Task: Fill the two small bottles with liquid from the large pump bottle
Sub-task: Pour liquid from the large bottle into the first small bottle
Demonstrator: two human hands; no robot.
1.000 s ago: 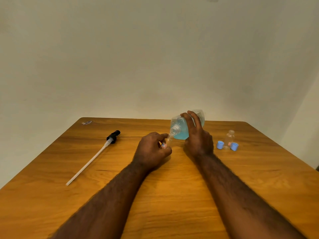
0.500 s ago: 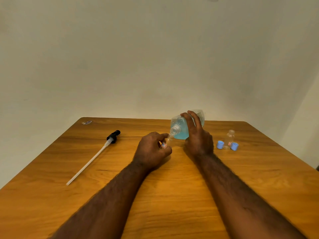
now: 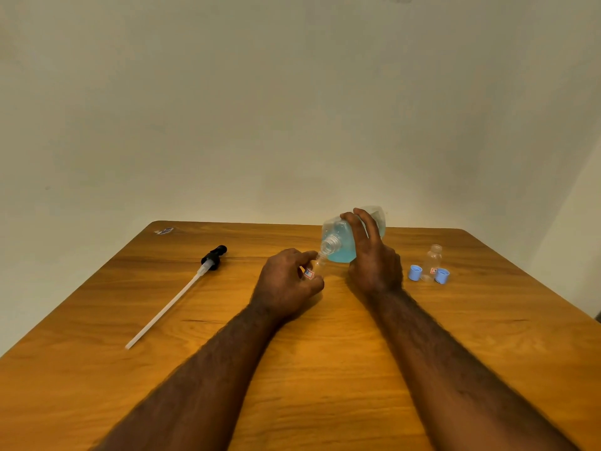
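Wooden surface (image 3: 325, 369) carried everything. The large pump bottle (image 3: 341, 250), pump off, was tipped nearly onto its side above the far middle, blue liquid pooled in its low side, open neck aimed down-left. The right hand (image 3: 374, 265) held it, grip wrapped round the body w/ fingers over the top. The left hand (image 3: 286, 281), just beside, had its grip pinching the first small bottle (image 3: 317, 266), tilted w/ its mouth right under the big neck. Flow and fill level were too small to tell. The pump head (image 3: 213, 257) w/ long dip tube lay well apart at left. The second small bottle (image 3: 434, 258) stood upright at right, apparently empty, between two blue caps (image 3: 415, 272). Step in hand, prob.: pouring into bottle no. 1. Next calls for a slow tilt w/ mouths aligned, righting the big one before overflow, then bottle no. 2.
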